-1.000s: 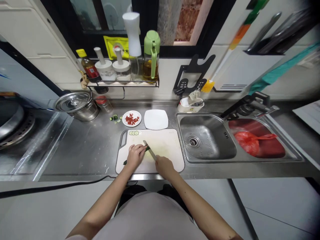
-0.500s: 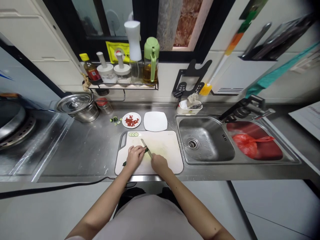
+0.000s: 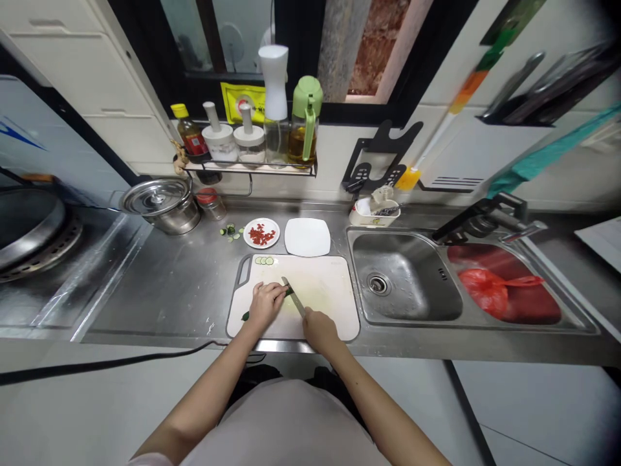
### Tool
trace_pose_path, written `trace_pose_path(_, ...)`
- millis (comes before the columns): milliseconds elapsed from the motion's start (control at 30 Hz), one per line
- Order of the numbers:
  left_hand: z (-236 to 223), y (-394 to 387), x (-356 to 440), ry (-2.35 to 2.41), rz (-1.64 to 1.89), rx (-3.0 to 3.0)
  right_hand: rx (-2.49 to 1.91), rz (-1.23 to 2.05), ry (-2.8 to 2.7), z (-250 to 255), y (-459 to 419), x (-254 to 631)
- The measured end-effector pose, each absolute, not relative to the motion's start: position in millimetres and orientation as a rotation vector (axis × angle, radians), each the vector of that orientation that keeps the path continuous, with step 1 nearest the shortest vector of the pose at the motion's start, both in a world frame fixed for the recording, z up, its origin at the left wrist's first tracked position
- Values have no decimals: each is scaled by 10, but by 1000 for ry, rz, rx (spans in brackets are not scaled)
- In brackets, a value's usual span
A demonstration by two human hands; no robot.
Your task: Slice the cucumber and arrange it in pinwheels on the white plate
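My left hand [image 3: 266,304] is closed over a dark green cucumber [image 3: 288,290], pressing it to the white cutting board [image 3: 334,291]; much of the cucumber is hidden under my fingers. In my right hand [image 3: 320,328] is a knife [image 3: 294,298], its handle covered by my grip. The blade points up and left, right beside the cucumber's exposed end. Several pale cucumber slices [image 3: 264,261] lie in a row at the board's upper left. Another dark green cucumber piece [image 3: 246,316] shows at the left, by my wrist.
Behind the board stand a plate of chopped red pieces [image 3: 262,233] and a white square plate [image 3: 307,237]. Cucumber scraps [image 3: 231,232] lie on the counter near a steel pot [image 3: 169,210]. At right is a double sink [image 3: 407,278] with a red bag [image 3: 485,292].
The whole view has shifted slightly, so things sit further right. The knife has drawn a little back from the cucumber, which stays under my left hand.
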State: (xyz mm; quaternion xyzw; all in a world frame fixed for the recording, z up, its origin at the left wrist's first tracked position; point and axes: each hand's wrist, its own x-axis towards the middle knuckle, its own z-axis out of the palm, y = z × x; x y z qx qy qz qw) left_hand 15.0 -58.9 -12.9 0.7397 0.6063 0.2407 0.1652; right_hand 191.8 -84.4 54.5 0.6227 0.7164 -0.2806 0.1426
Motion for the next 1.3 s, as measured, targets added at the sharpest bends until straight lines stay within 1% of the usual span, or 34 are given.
trace_pose_path(233, -154, -582, 148, 1730, 693, 2102, 1801, -801, 2039, 543, -737, 1831)
trace_pose_path(567, -102, -588, 153, 1735, 682, 2083, 1843, -766, 2153, 487, -495, 1649)
trace_pose_path(1033, -126, -585, 151, 1739, 697, 2088, 1800, -762, 2063, 552, -771, 1857)
trace_pose_path(1300, -132, -588, 147, 1732, 698, 2087, 1815, -778, 2063, 513, -606, 1736)
